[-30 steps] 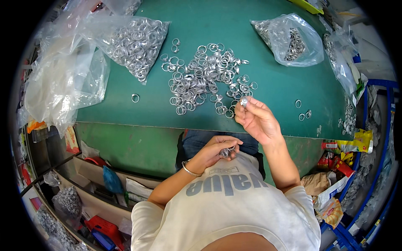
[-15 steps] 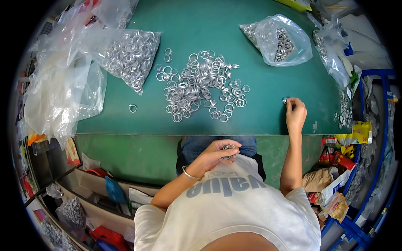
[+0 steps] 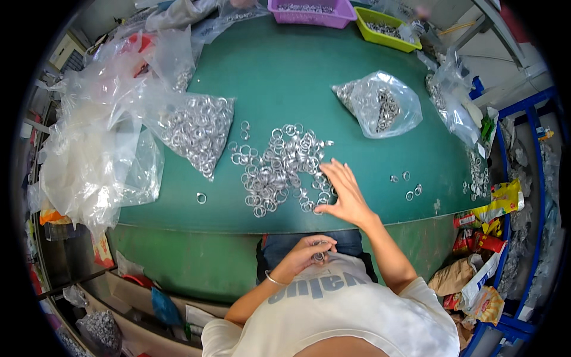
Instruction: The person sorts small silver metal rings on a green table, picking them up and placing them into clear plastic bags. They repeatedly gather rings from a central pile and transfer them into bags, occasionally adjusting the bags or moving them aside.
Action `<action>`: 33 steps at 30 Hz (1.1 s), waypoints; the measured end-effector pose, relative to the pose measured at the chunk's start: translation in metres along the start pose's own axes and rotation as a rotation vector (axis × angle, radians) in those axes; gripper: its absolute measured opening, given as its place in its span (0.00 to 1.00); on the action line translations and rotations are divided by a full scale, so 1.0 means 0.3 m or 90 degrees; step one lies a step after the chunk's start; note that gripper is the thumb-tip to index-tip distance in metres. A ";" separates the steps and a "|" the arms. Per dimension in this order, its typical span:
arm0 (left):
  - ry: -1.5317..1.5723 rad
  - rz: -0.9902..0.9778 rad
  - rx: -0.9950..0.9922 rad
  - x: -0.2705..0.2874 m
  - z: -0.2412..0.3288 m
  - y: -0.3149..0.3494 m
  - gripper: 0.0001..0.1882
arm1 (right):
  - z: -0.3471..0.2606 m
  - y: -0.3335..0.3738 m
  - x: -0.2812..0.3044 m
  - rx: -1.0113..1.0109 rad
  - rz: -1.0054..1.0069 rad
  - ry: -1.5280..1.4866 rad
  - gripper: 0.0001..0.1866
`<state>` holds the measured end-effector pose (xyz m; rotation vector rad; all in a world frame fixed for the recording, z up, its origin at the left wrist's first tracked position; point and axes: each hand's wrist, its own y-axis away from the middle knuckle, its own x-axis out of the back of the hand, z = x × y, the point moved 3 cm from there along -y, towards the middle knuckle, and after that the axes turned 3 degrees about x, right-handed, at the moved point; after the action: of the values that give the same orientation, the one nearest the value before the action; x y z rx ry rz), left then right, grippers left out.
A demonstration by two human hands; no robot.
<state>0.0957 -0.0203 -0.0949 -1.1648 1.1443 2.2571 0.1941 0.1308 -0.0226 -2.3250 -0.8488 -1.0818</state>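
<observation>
A loose pile of silver metal rings (image 3: 276, 172) lies on the green tabletop (image 3: 279, 71). At the pile's right edge my right hand (image 3: 345, 193) hovers or rests with its fingers and thumb spread; whether the fingertips touch rings is hard to see. My left hand (image 3: 306, 256), below the table's near edge, is curled around several rings (image 3: 320, 251). To the right of the pile sit a few separate rings (image 3: 410, 195). One more ring (image 3: 201, 198) lies alone left of the pile.
A clear bag full of rings (image 3: 199, 131) stands left of the pile, beside crumpled plastic bags (image 3: 95, 160). Another ring-filled bag (image 3: 386, 107) lies at the far right. Purple (image 3: 315, 18) and yellow-green (image 3: 386, 33) trays line the far edge. Small metal pieces (image 3: 477, 175) lie at the right edge.
My right hand has moved left from the table's right side to the pile and opened. Several rings now show where it was. The view has tilted up, revealing the trays.
</observation>
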 end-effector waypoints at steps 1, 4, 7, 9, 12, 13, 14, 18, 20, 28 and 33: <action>0.008 0.000 -0.005 0.012 0.000 -0.008 0.11 | 0.002 0.010 0.003 -0.003 0.016 -0.016 0.47; 0.026 0.033 -0.011 0.026 0.012 -0.023 0.12 | 0.033 0.029 0.030 -0.009 0.003 -0.048 0.41; 0.027 0.077 0.005 0.030 0.030 -0.024 0.13 | 0.053 0.075 0.047 -0.033 0.048 -0.067 0.31; 0.025 0.064 0.009 0.049 0.030 -0.024 0.16 | 0.039 0.095 0.038 -0.043 0.058 -0.067 0.26; 0.047 0.022 0.054 0.045 0.046 -0.020 0.20 | 0.017 0.141 0.031 -0.056 0.073 -0.074 0.26; 0.022 0.011 0.090 0.055 0.037 -0.028 0.22 | -0.003 0.153 0.031 -0.065 0.071 -0.077 0.25; 0.053 -0.013 0.100 0.063 0.032 -0.041 0.22 | -0.013 0.161 0.025 -0.066 0.076 -0.074 0.24; 0.185 -0.036 0.127 0.082 0.011 -0.085 0.22 | -0.067 0.210 -0.013 -0.050 0.067 -0.074 0.22; 0.238 0.066 0.135 0.055 0.017 -0.088 0.21 | -0.108 0.247 -0.037 -0.004 0.036 -0.074 0.20; 0.301 -0.068 0.073 0.099 -0.052 -0.182 0.23 | -0.165 0.353 -0.097 0.103 -0.040 -0.124 0.16; 0.194 -0.044 0.067 0.059 -0.014 -0.127 0.19 | -0.102 0.216 0.023 0.105 0.224 -0.099 0.15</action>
<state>0.1106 -0.0012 -0.1293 -1.5177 1.2934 1.9895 0.2261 0.0681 -0.0071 -2.3248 -0.5284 -0.6656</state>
